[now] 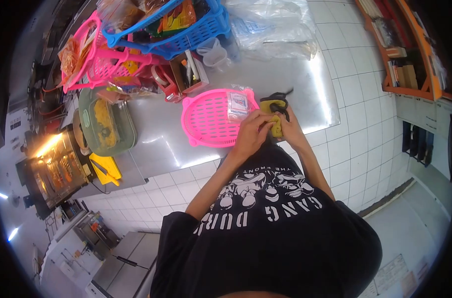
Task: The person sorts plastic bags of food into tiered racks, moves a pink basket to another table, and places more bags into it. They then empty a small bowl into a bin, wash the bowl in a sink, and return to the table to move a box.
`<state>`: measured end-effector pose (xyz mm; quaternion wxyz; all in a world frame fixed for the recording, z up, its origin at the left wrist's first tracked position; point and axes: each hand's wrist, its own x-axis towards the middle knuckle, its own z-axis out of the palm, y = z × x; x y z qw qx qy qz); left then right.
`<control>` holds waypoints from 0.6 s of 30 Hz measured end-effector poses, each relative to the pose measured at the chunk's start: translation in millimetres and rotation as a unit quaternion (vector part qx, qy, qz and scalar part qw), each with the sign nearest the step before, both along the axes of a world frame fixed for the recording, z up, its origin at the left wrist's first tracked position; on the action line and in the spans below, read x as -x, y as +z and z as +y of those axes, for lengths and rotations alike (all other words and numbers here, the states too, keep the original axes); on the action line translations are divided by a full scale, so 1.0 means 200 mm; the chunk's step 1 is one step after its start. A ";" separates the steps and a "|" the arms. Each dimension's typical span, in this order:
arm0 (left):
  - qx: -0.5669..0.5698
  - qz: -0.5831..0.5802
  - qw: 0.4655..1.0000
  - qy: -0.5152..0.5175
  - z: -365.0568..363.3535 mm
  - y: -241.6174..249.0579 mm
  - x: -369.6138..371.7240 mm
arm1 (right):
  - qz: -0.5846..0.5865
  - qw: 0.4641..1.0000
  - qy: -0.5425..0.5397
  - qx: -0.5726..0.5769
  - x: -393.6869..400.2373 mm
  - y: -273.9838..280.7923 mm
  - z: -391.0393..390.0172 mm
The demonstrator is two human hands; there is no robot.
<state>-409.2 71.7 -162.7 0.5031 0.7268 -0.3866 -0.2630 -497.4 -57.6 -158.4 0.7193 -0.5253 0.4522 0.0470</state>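
Close in front of my shirt, both hands meet over an olive-yellow object with black strap-like parts, whose exact kind I cannot make out. My left hand has its fingers pinched together at the object's left side. From the right, my right hand is closed around its other side. Fingers cover much of the object. Just left of my left hand lies an oval pink plastic basket with a slotted base. Inside its right end rests a small clear packet with a printed label.
A steel table carries a blue basket, a pink basket, a red tape dispenser, a green lidded container and plastic bags. A knife lies on a yellow board. An orange shelf stands right.
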 end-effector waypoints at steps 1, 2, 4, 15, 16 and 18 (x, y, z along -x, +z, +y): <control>-0.018 0.038 0.999 0.016 0.00 0.00 0.01 | -0.025 0.999 0.020 0.031 0.00 0.01 -0.01; -0.035 0.076 0.996 0.031 0.00 0.00 0.02 | -0.051 0.996 0.039 0.062 -0.01 0.01 -0.02; -0.034 0.047 0.998 0.038 0.00 -0.01 0.01 | -0.082 0.974 0.067 0.202 -0.02 -0.08 -0.04; -0.297 -0.162 0.905 0.257 0.21 -0.39 -0.18 | 0.004 0.769 0.104 0.630 -0.16 -0.20 -0.08; -0.321 -0.137 0.904 0.245 0.20 -0.40 -0.19 | 0.002 0.769 0.108 0.630 -0.18 -0.19 -0.08; -0.335 -0.094 0.911 0.221 0.19 -0.44 -0.21 | -0.002 0.895 0.191 0.403 -0.20 -0.17 -0.05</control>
